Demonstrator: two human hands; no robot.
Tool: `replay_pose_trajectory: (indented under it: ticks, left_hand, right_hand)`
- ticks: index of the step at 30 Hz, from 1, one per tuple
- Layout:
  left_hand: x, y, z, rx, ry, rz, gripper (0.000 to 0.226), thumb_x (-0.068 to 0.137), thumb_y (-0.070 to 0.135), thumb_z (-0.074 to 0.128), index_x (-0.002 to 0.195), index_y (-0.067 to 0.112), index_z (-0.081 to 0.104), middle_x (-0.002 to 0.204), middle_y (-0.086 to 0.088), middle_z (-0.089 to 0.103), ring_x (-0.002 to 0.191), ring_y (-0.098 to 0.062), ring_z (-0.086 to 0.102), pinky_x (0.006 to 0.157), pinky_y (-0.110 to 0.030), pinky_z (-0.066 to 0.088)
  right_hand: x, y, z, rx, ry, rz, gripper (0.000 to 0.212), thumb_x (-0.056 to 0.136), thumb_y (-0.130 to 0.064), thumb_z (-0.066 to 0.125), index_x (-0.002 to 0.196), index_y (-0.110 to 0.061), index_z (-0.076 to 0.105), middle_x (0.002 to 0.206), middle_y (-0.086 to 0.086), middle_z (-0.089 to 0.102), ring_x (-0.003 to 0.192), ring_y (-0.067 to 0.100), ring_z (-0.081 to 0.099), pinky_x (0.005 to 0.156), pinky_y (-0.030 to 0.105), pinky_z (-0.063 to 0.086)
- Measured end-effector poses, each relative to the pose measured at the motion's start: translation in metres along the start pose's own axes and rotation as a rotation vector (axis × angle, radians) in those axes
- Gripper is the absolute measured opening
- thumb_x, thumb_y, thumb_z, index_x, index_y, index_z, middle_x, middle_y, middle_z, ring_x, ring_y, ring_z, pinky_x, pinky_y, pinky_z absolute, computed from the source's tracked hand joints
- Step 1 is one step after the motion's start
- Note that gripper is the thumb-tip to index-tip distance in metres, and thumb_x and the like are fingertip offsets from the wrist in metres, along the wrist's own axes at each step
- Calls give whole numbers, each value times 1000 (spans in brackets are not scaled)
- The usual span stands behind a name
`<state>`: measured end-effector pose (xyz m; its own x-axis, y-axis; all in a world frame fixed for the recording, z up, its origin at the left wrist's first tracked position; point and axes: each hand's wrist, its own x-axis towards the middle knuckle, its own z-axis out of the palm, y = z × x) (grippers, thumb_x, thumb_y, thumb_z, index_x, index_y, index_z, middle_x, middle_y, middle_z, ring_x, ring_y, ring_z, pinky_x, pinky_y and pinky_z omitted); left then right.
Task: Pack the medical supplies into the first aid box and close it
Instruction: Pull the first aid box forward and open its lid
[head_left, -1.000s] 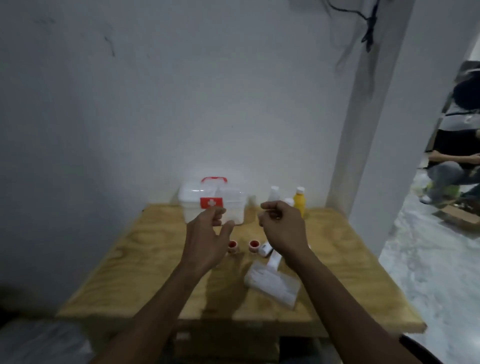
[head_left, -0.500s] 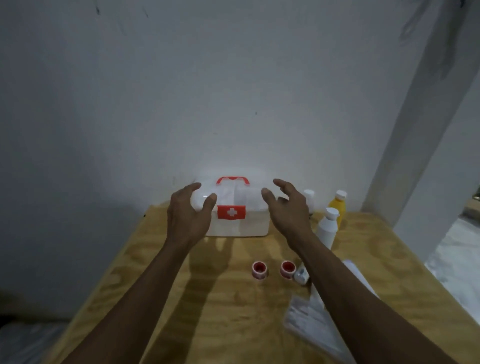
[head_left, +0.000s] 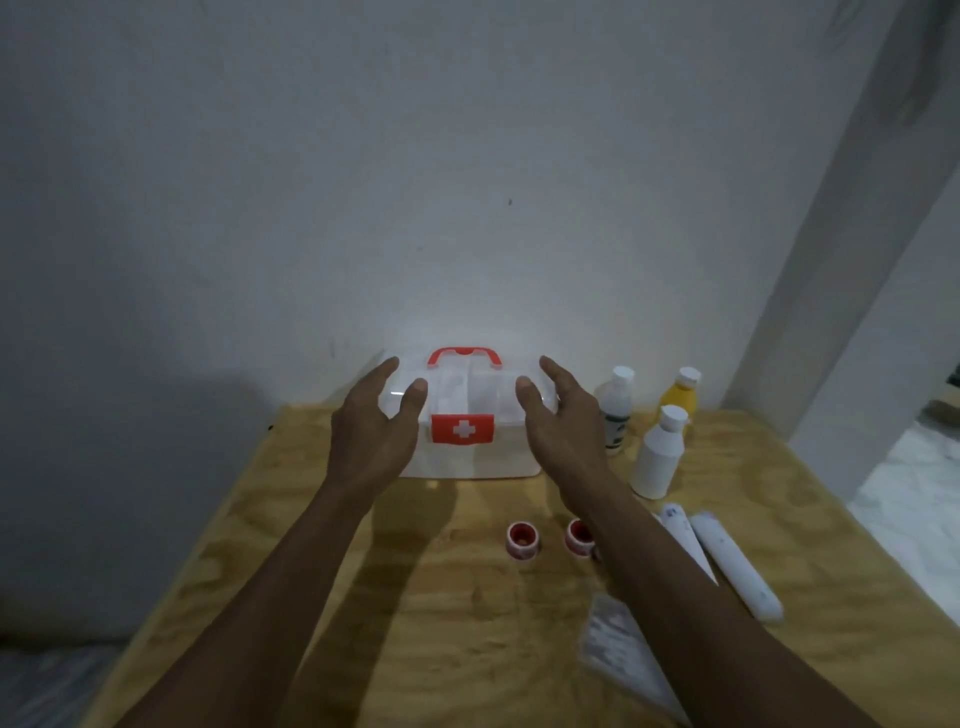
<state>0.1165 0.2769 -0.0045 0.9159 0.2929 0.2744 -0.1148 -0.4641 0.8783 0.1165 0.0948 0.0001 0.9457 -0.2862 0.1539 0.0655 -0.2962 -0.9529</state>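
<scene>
Hands flank closed first aid box (head_left: 470, 415); contents unclear.

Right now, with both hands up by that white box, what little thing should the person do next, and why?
Probably bring both open hands in onto the ends of the first aid box and lift its lid. The left hand and right hand flank it with nothing in their grip, the lid looks closed, and the bottles, tape rolls and wrapped rolls all lie outside on the table.

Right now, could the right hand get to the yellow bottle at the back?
Probably yes. The right hand is open and empty, but two white bottles stand nearer than the yellow bottle, so it should reach over them.
</scene>
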Motion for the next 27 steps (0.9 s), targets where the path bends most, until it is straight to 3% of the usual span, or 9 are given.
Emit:
replay_pose_trajectory:
  ticks: [7,11,13,18,27]
  left_hand:
    - [-24,7,1,7,51,-9,52,93,43,56,141,28,44,148,-3,46,129,-30,50,100,-53,48]
    - [-20,16,3,129,77,-2,57,91,48,56,141,25,43,151,-5,41,134,-29,44,107,-50,42]
    - [-11,23,4,199,57,7,59,92,52,52,143,25,41,154,-5,36,139,-28,37,110,-48,35]
    - [5,24,9,304,-82,-20,62,91,59,46,145,29,40,160,-4,26,146,-27,25,115,-49,24]
    - [4,16,10,293,-48,-25,60,90,60,47,144,32,43,161,0,24,145,-26,26,115,-48,24]
  right_hand:
    - [-18,3,-11,-28,5,-15,51,94,-44,56,142,-34,43,150,-3,44,135,22,44,107,43,44]
    - [-40,-3,-3,29,210,20,59,89,-41,64,141,-25,41,148,2,38,134,24,40,108,44,42]
    - [-54,-11,11,109,303,119,62,85,-38,70,136,-26,37,146,5,31,133,28,37,105,45,44]
    - [-67,-32,47,446,302,492,68,83,-28,75,130,-27,27,142,10,35,119,32,51,93,43,55]
    - [-66,-17,69,538,376,497,55,84,-27,75,110,-33,27,134,10,49,110,30,58,91,45,57]
